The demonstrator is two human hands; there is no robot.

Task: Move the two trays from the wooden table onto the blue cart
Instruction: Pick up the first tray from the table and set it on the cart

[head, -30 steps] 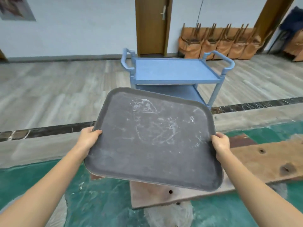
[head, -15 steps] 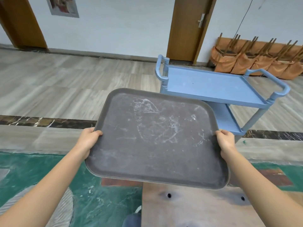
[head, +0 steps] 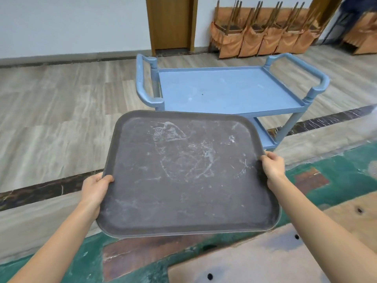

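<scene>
A blue cart stands on the pale wood-look floor straight ahead, its upper shelf bare but for faint scuffs, a curved handle at each end and a lower shelf showing beneath. Nothing lies between it and the tray. Behind the cart a brown door sits in a white wall, and a row of tipped chairs with orange covers leans against that wall to the right. A dark marble strip crosses the floor, then a pale band, then green stone patterned with reddish insets. The corner of the wooden counter, with small dark holes in it, shows at lower right below the person's right forearm.

The tray is held in the air above the green floor and the counter's edge, its far rim overlapping the cart's near edge in the view. It is dark grey-brown, rectangular with rounded corners and a low raised rim, its face streaked with whitish scratches and smears. The left hand grips the left rim, thumb on top; the right hand pinches the right rim, thumb over it too.
</scene>
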